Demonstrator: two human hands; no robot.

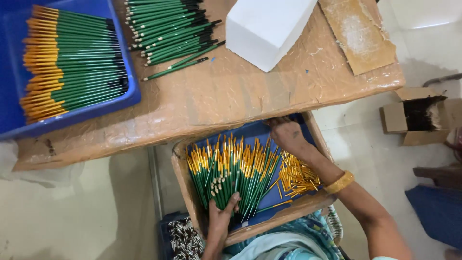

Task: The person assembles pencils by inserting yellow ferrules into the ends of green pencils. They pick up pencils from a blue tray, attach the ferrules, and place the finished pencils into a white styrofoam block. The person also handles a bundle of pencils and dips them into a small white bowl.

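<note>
The left hand [222, 214] is clutching a bundle of green pencils [231, 175] in the lap tray [187, 192]; the right hand [288, 136], fingers curled, is reaching to the tray's 1 o'clock corner. Finished pencils are filling the blue tray [14, 96] at 10 o'clock on the table [231, 91], many remaining below.

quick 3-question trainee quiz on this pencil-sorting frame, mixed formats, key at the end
1. True or false: the left hand rests on the green pencils in the cardboard tray.
2. Where is the right hand? A) in the blue bin B) at the tray's far edge C) on the white box
3. Fill in: the loose pile by the right wrist is ___ coloured.

Key: 1 true; 2 B; 3 gold
</note>
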